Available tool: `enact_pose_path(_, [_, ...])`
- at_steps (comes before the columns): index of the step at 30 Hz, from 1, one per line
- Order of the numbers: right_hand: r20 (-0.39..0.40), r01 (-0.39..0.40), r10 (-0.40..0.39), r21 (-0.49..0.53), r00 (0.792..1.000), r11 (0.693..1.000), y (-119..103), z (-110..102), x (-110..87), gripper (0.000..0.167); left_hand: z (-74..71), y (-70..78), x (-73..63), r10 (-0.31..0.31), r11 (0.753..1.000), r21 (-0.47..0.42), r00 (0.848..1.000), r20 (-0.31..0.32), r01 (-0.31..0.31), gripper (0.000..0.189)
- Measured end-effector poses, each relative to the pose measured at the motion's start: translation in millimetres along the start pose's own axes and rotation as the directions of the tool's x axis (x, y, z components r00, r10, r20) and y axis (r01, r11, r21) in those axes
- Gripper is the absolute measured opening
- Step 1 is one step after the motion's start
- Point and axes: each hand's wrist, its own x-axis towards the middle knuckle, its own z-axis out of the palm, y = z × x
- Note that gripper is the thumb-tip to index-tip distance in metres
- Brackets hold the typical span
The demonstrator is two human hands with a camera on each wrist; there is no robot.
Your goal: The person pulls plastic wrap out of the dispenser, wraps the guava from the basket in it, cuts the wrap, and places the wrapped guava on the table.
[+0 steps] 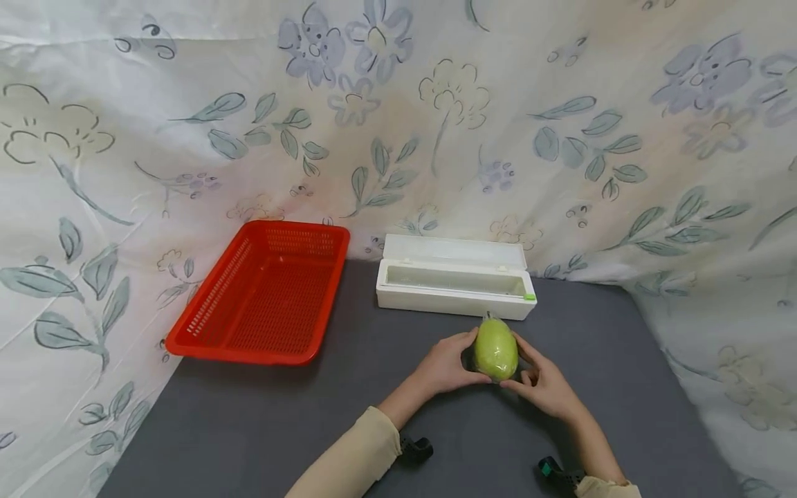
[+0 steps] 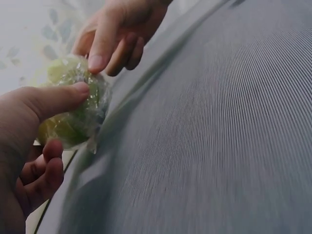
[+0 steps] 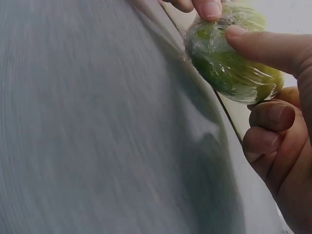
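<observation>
A yellow-green oval fruit (image 1: pixel 496 348), wrapped in clear cling film, is held up between both hands over the front of the table. My left hand (image 1: pixel 445 363) grips its left side, the thumb pressing on the near face. From the right, my right hand (image 1: pixel 546 386) pinches it between thumb and fingers. Bunched, wrinkled film (image 2: pixel 100 105) shows at the near end of the fruit in the left wrist view. Both thumbs lie on this film in the right wrist view, their tips close together. A small twist of film sticks up at the fruit's top.
Behind the fruit stands a long white cling film dispenser (image 1: pixel 457 300) with its lid raised and a green slider at the right end. A red plastic basket (image 1: pixel 311 346) sits at the back left. Dark grey cloth covers the table (image 1: pixel 261 429); a floral curtain (image 1: pixel 398 138) hangs behind.
</observation>
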Motion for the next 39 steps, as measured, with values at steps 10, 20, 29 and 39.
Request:
enact_pose_path(10, [-0.047, -0.071, 0.072, 0.012, 0.996, 0.997, 24, -42, -33.7, 0.099, 45.5, 32.4, 36.8, 0.044, 0.997, 0.061, 0.999, 0.028, -0.046, 0.100])
enact_pose_path(20, [-0.110, -0.099, 0.098, -0.003, 0.989, 0.995, 47, -81, -66.8, 0.096, 91.3, 67.4, 67.0, 0.031, 0.992, 0.118, 0.998, 0.046, -0.036, 0.100])
enact_pose_path(29, [-0.136, -0.118, 0.119, 0.009, 0.984, 0.993, 68, -110, -77.9, 0.093, 113.8, 92.1, 90.2, 0.015, 0.987, 0.162, 1.000, 0.020, -0.018, 0.098])
enact_pose_path(39, [-0.159, -0.053, 0.038, -0.089, 0.987, 0.995, 71, -130, -71.5, 0.093, 122.9, 102.2, 110.9, -0.009, 0.991, 0.134, 1.000, -0.003, 0.009, 0.098])
